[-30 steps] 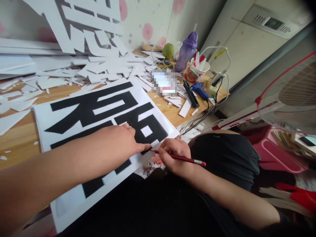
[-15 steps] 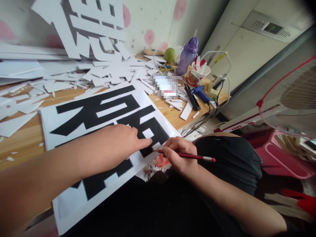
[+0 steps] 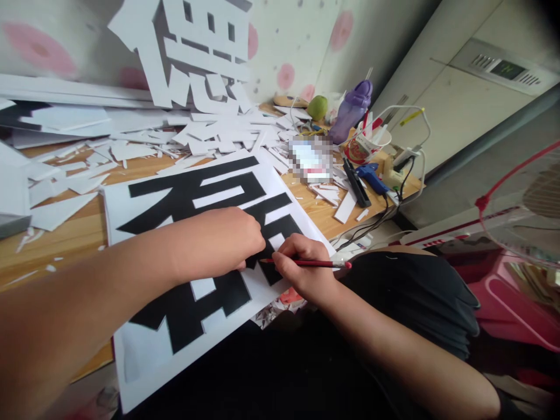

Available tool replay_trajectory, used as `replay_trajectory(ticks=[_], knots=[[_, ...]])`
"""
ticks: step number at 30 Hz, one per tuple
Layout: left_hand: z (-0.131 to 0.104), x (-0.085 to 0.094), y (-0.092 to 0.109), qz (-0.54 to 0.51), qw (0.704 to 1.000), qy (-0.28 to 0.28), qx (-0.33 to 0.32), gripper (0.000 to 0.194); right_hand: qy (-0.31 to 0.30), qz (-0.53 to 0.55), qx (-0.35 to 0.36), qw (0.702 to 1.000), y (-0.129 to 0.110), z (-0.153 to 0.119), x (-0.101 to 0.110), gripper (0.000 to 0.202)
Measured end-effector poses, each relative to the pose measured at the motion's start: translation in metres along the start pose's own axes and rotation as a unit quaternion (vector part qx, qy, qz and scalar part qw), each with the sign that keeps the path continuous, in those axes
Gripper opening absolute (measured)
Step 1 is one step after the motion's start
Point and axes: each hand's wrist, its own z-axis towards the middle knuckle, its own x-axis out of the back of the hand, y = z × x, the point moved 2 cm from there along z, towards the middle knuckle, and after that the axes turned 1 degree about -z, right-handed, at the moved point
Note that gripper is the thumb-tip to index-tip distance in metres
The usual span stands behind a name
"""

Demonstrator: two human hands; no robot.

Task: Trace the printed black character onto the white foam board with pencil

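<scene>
Fingers (image 3: 282, 265) pinch on one side and curl under on the other, so we can't tell what those grip. On the wooden table (image 3: 70, 236), our character printout (image 3: 227, 294) hangs over the near edge. Seems we're doing pencil work around its black strokes (image 3: 192, 184); next probably calls for a steady sheet. Our left hand (image 3: 238, 236) is palm-down over it; our right hand (image 3: 304, 268) holds the red pencil (image 3: 321, 263) nearly level, tip beside the left.
</scene>
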Motion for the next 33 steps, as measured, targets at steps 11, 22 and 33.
replay_trajectory(ticks=[11,22,33], knots=[[0.010,-0.009,0.010,0.015,0.999,-0.017,0.024,0.037,-0.035,-0.072,0.048,0.996,-0.006,-0.001,0.000,0.026],[0.004,0.007,0.019,0.027,0.998,-0.046,0.028,0.031,-0.043,-0.079,0.135,0.987,-0.013,-0.021,0.011,0.032],[0.003,0.000,0.011,0.025,0.999,-0.021,0.006,0.036,0.011,0.033,0.066,0.997,-0.011,-0.021,0.008,0.027]])
